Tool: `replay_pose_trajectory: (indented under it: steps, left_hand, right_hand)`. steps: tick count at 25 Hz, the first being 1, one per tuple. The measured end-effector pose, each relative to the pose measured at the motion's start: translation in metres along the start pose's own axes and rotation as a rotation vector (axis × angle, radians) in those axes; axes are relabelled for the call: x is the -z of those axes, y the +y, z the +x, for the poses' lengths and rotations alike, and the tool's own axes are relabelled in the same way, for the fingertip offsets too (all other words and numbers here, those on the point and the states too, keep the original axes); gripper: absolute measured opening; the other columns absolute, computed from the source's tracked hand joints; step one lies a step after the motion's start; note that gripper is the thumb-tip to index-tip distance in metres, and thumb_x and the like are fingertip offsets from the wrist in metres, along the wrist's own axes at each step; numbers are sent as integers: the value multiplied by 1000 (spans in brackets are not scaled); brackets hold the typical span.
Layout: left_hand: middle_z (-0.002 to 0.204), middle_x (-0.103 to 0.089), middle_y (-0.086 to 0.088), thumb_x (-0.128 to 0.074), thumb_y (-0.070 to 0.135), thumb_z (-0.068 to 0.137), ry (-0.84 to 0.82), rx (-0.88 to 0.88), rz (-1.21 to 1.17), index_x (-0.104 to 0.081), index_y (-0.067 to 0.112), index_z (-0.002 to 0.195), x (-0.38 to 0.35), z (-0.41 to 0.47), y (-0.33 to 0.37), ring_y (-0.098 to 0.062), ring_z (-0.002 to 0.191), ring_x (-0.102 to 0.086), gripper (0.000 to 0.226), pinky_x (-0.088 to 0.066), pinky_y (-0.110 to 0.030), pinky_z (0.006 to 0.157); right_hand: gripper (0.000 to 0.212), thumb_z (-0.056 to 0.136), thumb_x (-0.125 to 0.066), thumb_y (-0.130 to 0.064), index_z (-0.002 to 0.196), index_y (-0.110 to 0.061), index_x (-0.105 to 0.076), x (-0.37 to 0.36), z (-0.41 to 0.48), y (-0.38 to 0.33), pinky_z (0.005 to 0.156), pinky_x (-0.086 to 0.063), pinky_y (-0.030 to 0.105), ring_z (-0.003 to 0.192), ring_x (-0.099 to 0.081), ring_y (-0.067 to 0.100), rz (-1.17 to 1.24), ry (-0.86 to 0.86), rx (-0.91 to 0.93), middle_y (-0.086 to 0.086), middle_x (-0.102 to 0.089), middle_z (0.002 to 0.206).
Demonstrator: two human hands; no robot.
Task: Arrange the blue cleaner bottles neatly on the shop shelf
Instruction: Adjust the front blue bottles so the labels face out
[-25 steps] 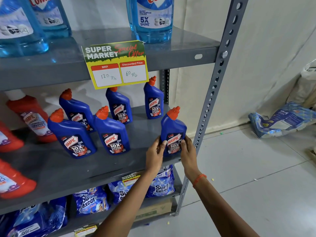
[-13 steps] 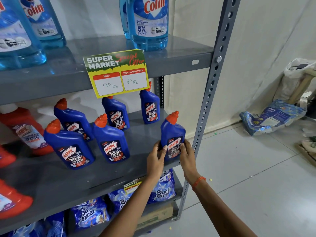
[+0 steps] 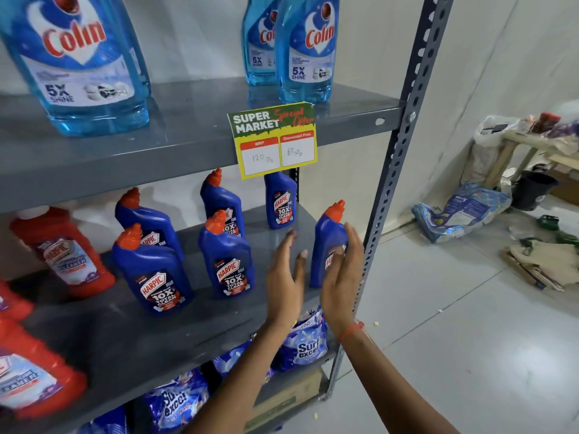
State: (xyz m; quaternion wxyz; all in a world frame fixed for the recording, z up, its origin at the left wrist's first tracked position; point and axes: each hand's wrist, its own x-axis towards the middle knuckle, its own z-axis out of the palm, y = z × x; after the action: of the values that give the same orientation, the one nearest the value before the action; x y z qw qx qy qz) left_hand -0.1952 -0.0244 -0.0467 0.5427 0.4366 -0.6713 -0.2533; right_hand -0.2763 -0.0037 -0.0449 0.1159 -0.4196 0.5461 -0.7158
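Your left hand hovers with a released grip, fingers spread, just left of the bottle and clear of it. Your right hand is also spread flat, palm beside the bottle's right face; whether it touches is unclear. That bottle stands upright at the front right corner of the middle shelf, next to the post. Five more blue bottles stand to its left and behind, loosely grouped in two rows. A price tag hangs from the upper shelf edge.
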Motion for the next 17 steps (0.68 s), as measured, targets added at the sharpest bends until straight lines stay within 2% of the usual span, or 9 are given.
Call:
replay_pose_trajectory:
  steps: [1, 4, 5, 8, 10, 12, 13, 15, 17]
  left_hand:
    - [136, -47, 2, -53, 19, 90, 64, -63, 28, -44, 10, 132, 12, 3, 2, -4, 127, -40, 43, -30, -4, 103]
    - [139, -49, -12, -52, 21, 90, 226, -97, 112, -40, 7, 134, 49, 11, 0, -18, 130, -45, 47, -38, -22, 107]
    - [140, -48, -14, -50, 24, 91, 264, -90, 148, -37, 8, 136, 59, 13, -3, -21, 131, -44, 49, -39, -28, 107]
    - [148, -37, -16, -49, 33, 91, 362, -13, 318, -27, 9, 141, 88, 17, -32, -23, 138, -34, 60, -33, -32, 111]
    - [150, -33, -16, -48, 38, 90, 300, 178, 236, -23, 8, 143, 102, 11, -57, -24, 139, -32, 65, -32, -36, 112]
    - [144, -43, -16, -48, 36, 91, 144, 403, 62, -31, 9, 139, 107, 4, -77, -25, 131, -43, 58, -38, -34, 106]
    - [139, -49, -15, -49, 34, 91, 69, 479, 21, -37, 9, 136, 109, 0, -85, -24, 124, -49, 53, -41, -32, 99]
    - [132, -55, -13, -52, 30, 91, -2, 527, 4, -43, 8, 132, 112, -5, -91, -19, 114, -54, 47, -42, -28, 90]
    - [128, -58, -15, -55, 26, 90, -6, 531, 18, -46, 7, 128, 114, -5, -92, -21, 112, -56, 44, -44, -29, 90]
  right_hand:
    - [38, 96, -36, -11, 134, -9, -40, -11, -2, -13, 108, -32, 15, 131, -39, 11, 9, -24, 45, 5, -44, 141]
    - [38, 94, -39, -3, 131, -8, -43, -49, -7, -35, 107, -35, 19, 129, -42, 10, 38, -110, 99, 2, -47, 137]
    - [37, 94, -39, -4, 131, -8, -43, -60, -8, -35, 107, -36, 20, 128, -43, 12, 49, -147, 105, 3, -47, 136]
    - [38, 96, -37, -16, 134, -11, -37, -90, -17, -16, 107, -37, 29, 129, -42, 20, 39, -363, -10, 12, -44, 140]
    - [37, 97, -37, -27, 131, -13, -40, -101, -25, 6, 100, -41, 33, 125, -47, 23, 4, -551, -189, 12, -49, 136]
    - [35, 96, -39, -35, 123, -14, -46, -104, -31, 25, 87, -47, 36, 113, -56, 28, 15, -686, -340, 12, -59, 122]
    - [36, 95, -41, -37, 121, -14, -47, -104, -32, 32, 86, -49, 39, 109, -59, 29, 18, -723, -372, 13, -61, 119]
    - [38, 94, -44, -38, 122, -13, -46, -101, -30, 38, 87, -51, 40, 107, -60, 28, 21, -767, -378, 14, -62, 118]
    - [37, 94, -44, -35, 123, -13, -47, -97, -26, 34, 81, -53, 29, 102, -61, 23, 20, -810, -356, 10, -62, 114]
